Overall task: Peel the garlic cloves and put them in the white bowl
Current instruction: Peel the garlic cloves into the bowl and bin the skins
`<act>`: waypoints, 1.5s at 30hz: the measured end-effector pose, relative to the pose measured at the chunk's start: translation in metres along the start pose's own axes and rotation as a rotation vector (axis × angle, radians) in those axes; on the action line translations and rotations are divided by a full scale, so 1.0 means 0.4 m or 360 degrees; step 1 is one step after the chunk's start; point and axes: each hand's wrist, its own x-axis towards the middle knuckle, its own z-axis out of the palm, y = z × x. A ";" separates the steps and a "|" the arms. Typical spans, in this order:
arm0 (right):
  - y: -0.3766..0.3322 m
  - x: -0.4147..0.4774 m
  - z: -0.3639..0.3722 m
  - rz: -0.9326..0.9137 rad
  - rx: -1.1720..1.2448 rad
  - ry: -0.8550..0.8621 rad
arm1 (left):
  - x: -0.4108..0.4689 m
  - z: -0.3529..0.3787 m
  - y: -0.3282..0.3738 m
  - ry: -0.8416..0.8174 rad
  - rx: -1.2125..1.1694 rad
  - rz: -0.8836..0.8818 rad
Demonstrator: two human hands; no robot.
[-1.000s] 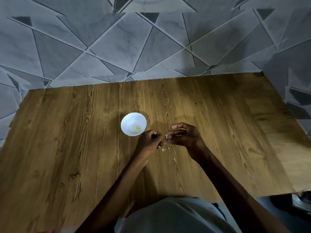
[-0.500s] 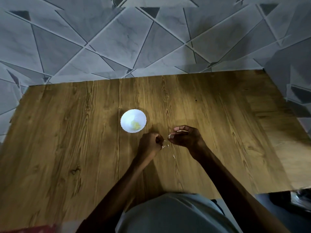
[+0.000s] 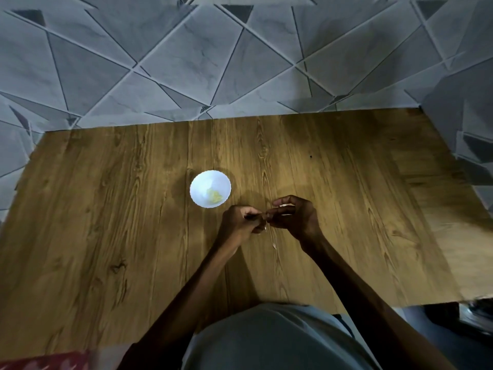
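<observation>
Locate L hand [image 3: 241,220] and R hand [image 3: 293,216] fingertip to fingertip above table [image 3: 106,236], just near-right of white bowl [image 3: 196,182]. Read both as clenched in a pinch on one garlic clove [image 3: 264,217], mostly hidden by fingers; cannot tell steadying hand from stripping hand. Judged step: peeling in progress, approx. mid-task. Held beside bowl to keep transfer short; held over table to drop waste clear of bowl, e.g. skin scrap [image 3: 273,245] lying on near side of hands. Note peeled garlic [image 3: 214,195] already in bowl, right of ctr. Next, as judged: finish stripping, then drop clove in w/o carrying skin along.
</observation>
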 end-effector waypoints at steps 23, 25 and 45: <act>-0.005 -0.006 -0.021 -0.0023 0.0298 -0.0339 | -0.011 -0.011 0.012 -0.0208 -0.0219 -0.0170; 0.001 -0.006 -0.019 -0.0043 0.0276 -0.0343 | -0.012 -0.010 0.012 -0.0199 -0.0236 -0.0185; 0.024 0.011 -0.004 0.0381 0.0768 -0.0347 | -0.009 -0.022 -0.008 -0.0179 -0.0665 -0.0401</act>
